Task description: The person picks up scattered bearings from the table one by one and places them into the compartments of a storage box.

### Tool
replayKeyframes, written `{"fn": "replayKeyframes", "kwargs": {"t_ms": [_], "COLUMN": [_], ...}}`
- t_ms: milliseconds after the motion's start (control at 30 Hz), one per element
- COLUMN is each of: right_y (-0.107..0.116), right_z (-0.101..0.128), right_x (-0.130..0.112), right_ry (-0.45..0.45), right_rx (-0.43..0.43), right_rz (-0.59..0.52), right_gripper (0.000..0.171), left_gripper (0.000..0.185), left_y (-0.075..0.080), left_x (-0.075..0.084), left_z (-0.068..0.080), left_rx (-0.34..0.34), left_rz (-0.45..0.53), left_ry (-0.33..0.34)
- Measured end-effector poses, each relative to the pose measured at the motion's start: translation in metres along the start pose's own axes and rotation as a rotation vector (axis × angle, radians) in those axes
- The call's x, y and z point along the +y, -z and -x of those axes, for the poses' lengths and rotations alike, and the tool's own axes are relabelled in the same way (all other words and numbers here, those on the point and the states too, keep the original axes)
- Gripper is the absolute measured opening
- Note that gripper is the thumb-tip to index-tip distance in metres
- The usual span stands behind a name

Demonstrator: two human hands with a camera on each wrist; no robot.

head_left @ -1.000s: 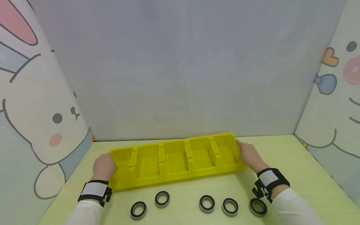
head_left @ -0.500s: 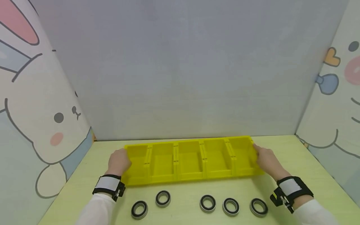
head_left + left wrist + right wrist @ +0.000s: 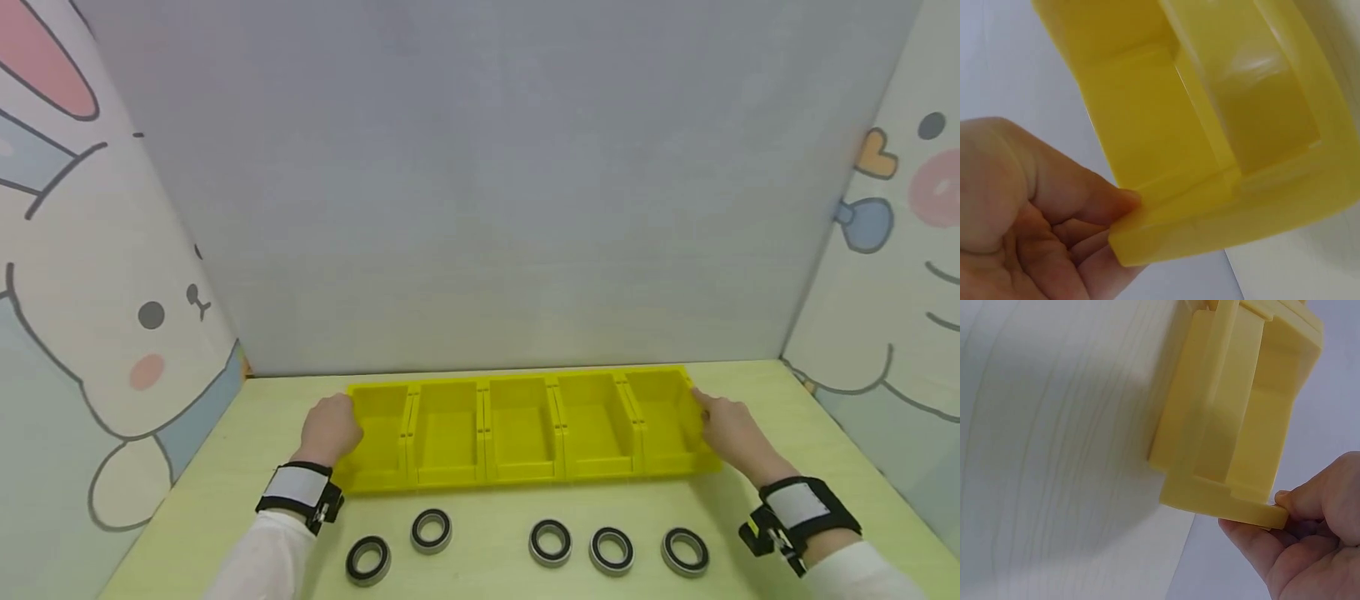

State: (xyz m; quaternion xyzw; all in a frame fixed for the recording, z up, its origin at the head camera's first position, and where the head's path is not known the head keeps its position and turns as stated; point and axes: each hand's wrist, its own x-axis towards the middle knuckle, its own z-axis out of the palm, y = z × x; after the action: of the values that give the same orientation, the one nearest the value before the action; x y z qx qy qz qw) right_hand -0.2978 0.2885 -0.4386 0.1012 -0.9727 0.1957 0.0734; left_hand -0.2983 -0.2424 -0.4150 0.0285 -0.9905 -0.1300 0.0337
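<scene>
Two hands pinch the yellow tray (image 3: 525, 479): your left hand (image 3: 330, 429) at one end, right hand (image 3: 731, 433) opposite, apparently on the table (image 3: 787, 417). You're positioning it; next, square it behind the bearings (image 3: 550, 542).

Yellow tray (image 3: 525, 433), black-and-silver rings (image 3: 550, 542), pale green table (image 3: 750, 517), cartoon-rabbit walls (image 3: 112, 333).

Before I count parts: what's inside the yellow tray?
All five compartments of the tray look bare. The five bearings lie on the table in front. Near walls hide a strip of each floor.
</scene>
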Motion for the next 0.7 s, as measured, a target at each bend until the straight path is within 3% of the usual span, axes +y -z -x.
{"fn": "replayKeyframes", "kwargs": {"t_ms": [167, 333, 400, 467, 567, 633, 700], "right_y": [-0.001, 0.007, 0.012, 0.017, 0.021, 0.018, 0.011], "right_z": [0.002, 0.005, 0.01, 0.018, 0.035, 0.046, 0.058], "right_x": [0.0, 0.001, 0.002, 0.0, -0.008, -0.016, -0.023], "right_ry": [0.026, 0.072, 0.069, 0.064, 0.062, 0.084, 0.113], "right_rx": [0.009, -0.008, -0.018, -0.014, 0.012, 0.031, 0.02], "right_rz": [0.044, 0.079, 0.107, 0.14, 0.195, 0.207, 0.19], "right_gripper": [0.043, 0.043, 0.051, 0.065, 0.081, 0.086, 0.088], "left_gripper": [0.006, 0.004, 0.004, 0.01, 0.034, 0.049, 0.051], "left_y": [0.002, 0.014, 0.021, 0.028, 0.036, 0.039, 0.04], "left_x": [0.0, -0.005, -0.005, -0.005, -0.005, -0.005, -0.005], "left_z": [-0.005, -0.012, -0.014, -0.016, -0.018, -0.019, -0.019], "left_rx": [-0.037, -0.09, -0.126, -0.178, -0.255, -0.29, -0.302], "left_rz": [-0.045, -0.055, -0.065, -0.039, 0.0, 0.03, 0.018], "left_ry": [-0.026, -0.109, -0.144, -0.142, -0.093, -0.048, -0.036]}}
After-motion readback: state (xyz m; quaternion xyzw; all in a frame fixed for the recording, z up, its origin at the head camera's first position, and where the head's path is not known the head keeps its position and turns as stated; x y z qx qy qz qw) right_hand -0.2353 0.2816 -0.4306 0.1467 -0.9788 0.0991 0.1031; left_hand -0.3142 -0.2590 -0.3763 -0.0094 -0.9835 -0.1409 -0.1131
